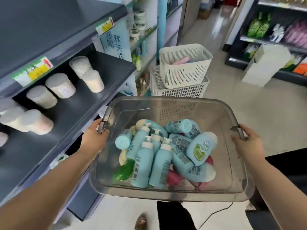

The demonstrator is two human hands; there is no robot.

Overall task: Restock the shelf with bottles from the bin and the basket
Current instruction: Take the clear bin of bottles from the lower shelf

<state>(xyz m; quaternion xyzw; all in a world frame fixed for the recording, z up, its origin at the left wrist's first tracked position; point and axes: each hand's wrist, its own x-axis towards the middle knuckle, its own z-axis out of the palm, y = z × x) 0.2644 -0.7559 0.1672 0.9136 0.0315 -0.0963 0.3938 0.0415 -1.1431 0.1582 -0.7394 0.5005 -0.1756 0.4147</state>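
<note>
I hold a clear grey plastic bin (166,103) in the air in front of me. My left hand (95,137) grips its left handle and my right hand (245,143) grips its right handle. Inside lie several light blue bottles (144,161), some with white pump tops, plus a green pouch (123,170) and pink bottles (172,177) underneath. A cream slotted basket (184,70) holding a pink bottle (181,60) stands ahead, stacked on a white crate (181,92). The dark shelf (69,113) is on my left.
The shelf carries several blurred, pale tubs (59,85) lying along its back. More stocked shelves (282,34) stand across the aisle on the right, with a white box (265,63) in front. A dark cable (216,213) runs over the light floor near my foot (141,222).
</note>
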